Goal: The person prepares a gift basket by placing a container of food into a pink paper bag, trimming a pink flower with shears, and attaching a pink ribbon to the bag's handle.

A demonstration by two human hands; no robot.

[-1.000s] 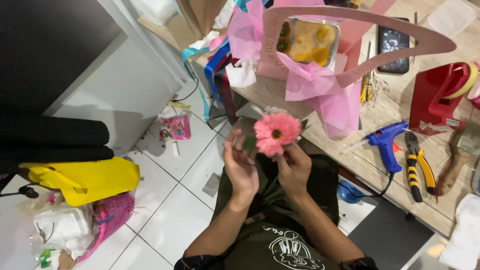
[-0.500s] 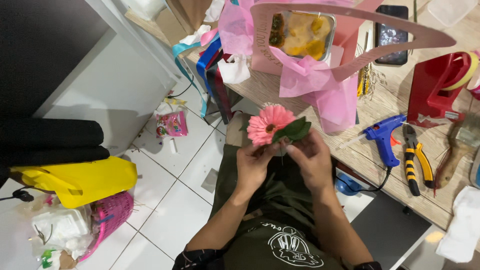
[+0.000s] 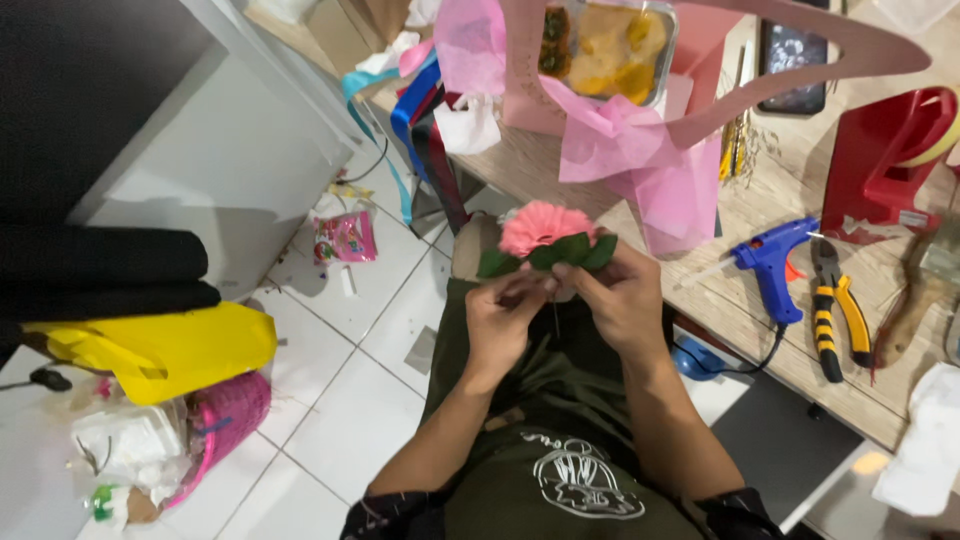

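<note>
Fingers of left hand [image 3: 503,322] and right hand [image 3: 622,300] pinch under pink flower [image 3: 541,224]; green leaves [image 3: 560,252] now ring base, absent second ago; flower tipped from camera.

White tiled floor [image 3: 340,400], littered at left, beside a light wooden worktable [image 3: 800,330].

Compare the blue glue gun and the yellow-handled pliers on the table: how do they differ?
The glue gun is blue plastic; the pliers have yellow-and-black handles. The glue gun trails a dark cord off the table edge; the pliers have none. Both lie flat, side by side, with no hand on them.
</note>
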